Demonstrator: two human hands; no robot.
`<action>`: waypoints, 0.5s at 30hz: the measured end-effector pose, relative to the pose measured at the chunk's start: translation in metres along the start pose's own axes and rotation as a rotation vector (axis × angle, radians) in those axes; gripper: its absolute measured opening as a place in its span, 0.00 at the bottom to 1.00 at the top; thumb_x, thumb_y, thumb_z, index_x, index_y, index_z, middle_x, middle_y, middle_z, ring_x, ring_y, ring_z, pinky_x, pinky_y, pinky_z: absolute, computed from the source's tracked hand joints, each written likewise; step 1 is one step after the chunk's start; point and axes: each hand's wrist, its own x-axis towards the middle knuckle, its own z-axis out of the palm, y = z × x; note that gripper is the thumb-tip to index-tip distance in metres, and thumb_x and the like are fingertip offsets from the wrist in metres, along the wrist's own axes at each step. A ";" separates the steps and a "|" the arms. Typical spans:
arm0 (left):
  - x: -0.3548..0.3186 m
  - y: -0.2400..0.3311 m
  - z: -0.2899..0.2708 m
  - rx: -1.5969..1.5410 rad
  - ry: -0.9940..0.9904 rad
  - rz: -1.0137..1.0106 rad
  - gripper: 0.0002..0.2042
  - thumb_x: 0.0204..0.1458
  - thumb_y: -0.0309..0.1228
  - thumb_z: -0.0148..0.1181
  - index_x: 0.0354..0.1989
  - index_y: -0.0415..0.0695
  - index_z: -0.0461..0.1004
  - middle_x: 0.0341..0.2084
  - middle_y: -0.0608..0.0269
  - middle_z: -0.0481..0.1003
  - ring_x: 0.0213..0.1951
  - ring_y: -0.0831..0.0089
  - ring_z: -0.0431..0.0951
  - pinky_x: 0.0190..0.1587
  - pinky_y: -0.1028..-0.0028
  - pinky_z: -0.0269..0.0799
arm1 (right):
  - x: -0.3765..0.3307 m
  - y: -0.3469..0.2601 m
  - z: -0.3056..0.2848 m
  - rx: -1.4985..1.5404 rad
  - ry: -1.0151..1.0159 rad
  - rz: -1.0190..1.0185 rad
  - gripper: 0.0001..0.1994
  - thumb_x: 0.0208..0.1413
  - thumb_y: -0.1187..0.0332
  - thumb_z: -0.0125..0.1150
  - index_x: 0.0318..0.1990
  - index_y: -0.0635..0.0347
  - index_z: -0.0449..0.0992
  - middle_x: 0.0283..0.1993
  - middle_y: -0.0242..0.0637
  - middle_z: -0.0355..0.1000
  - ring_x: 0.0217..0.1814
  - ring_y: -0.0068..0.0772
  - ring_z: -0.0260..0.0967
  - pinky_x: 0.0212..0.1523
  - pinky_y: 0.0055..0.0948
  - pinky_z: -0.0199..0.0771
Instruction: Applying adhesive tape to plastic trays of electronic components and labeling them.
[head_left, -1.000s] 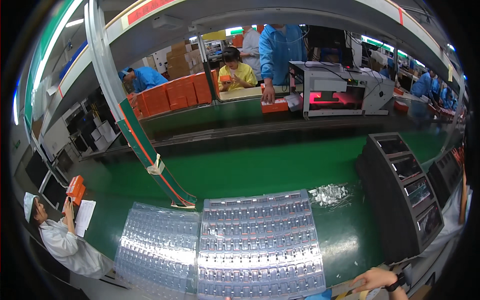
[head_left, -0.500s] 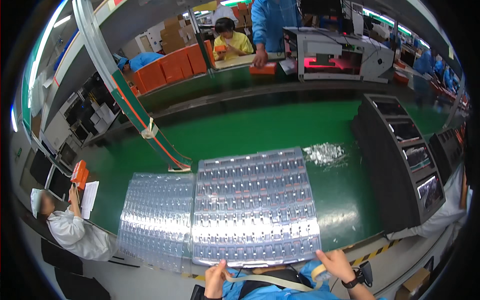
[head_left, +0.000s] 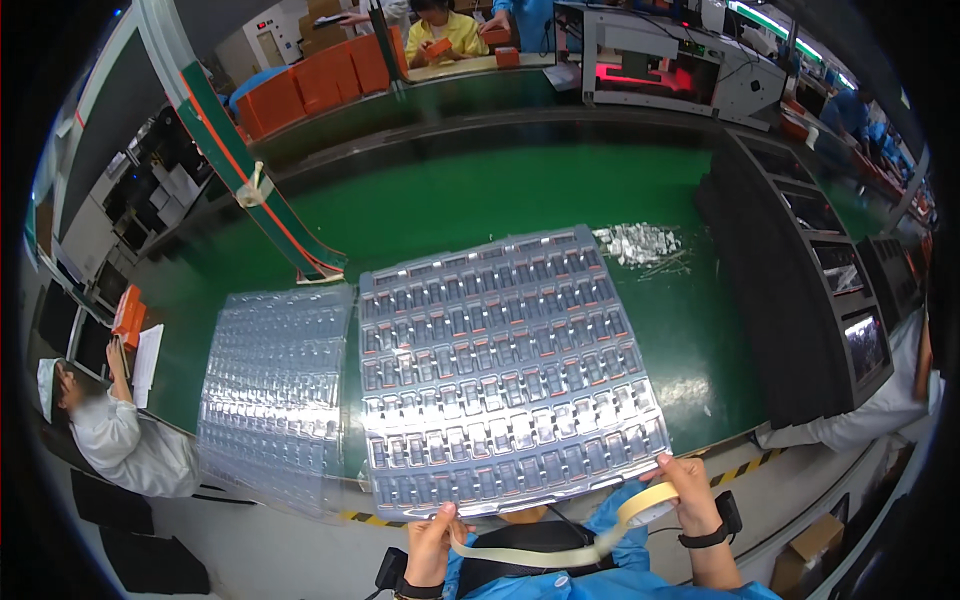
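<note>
Tape (head_left: 530, 557) sags between our hands, just beside the tray's (head_left: 550, 489) near edge; our left hand (head_left: 430, 545) pinches its end, our right hand (head_left: 693, 495) closes round the roll (head_left: 645, 500), so nothing drops; whether either touches the tray, we can't quite tell.

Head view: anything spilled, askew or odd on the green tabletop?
Yes: a loose heap of pale scraps on the green tabletop, beside the far right corner of the grey compartmented tray. Looks odd: strewn and uncontained.
</note>
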 end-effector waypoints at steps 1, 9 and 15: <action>-0.001 -0.003 -0.001 -0.002 0.000 -0.012 0.16 0.62 0.35 0.55 0.22 0.41 0.74 0.12 0.62 0.71 0.18 0.76 0.71 0.35 0.67 0.76 | 0.001 0.005 -0.004 0.010 -0.008 -0.036 0.18 0.62 0.62 0.57 0.31 0.70 0.82 0.16 0.29 0.71 0.13 0.11 0.54 0.17 0.16 0.48; -0.025 0.017 0.015 0.138 -0.055 -0.075 0.16 0.62 0.36 0.55 0.22 0.41 0.73 0.16 0.64 0.71 0.21 0.76 0.71 0.33 0.73 0.71 | -0.012 0.045 -0.031 -0.026 -0.015 -0.108 0.23 0.62 0.61 0.57 0.15 0.61 0.72 0.13 0.29 0.65 0.14 0.13 0.55 0.17 0.17 0.51; -0.029 0.009 -0.015 0.166 -0.222 -0.031 0.11 0.61 0.33 0.57 0.37 0.36 0.77 0.27 0.65 0.75 0.30 0.79 0.73 0.34 0.77 0.69 | -0.023 0.036 -0.050 -0.230 -0.005 -0.174 0.16 0.60 0.62 0.61 0.24 0.65 0.78 0.15 0.24 0.64 0.18 0.09 0.55 0.20 0.16 0.52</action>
